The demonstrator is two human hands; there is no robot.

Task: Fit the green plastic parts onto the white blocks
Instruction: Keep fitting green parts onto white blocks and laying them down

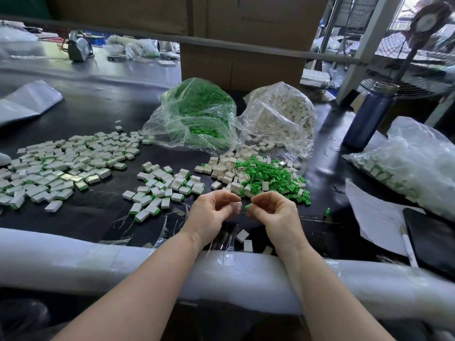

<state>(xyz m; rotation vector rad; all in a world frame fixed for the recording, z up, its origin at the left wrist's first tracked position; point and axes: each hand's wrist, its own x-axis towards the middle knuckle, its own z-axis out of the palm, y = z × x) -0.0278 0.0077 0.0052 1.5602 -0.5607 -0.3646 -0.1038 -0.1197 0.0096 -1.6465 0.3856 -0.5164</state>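
Assembly at the bench edge: a white block [238, 206] pinched in the left hand [211, 215] faces a green plastic part [248, 206] pinched in the right hand [275, 212], held just apart, apparently for lining up. Loose parts [270, 174] lie near ahead for easy reach; fitted blocks [56, 163] are heaped to the left.

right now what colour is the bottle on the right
Dark blue bottle, seen in the head view.

L hand [212, 212] pinches white block [238, 206]; R hand [273, 212] pinches green part [248, 206], just beside, fingertip to fingertip.
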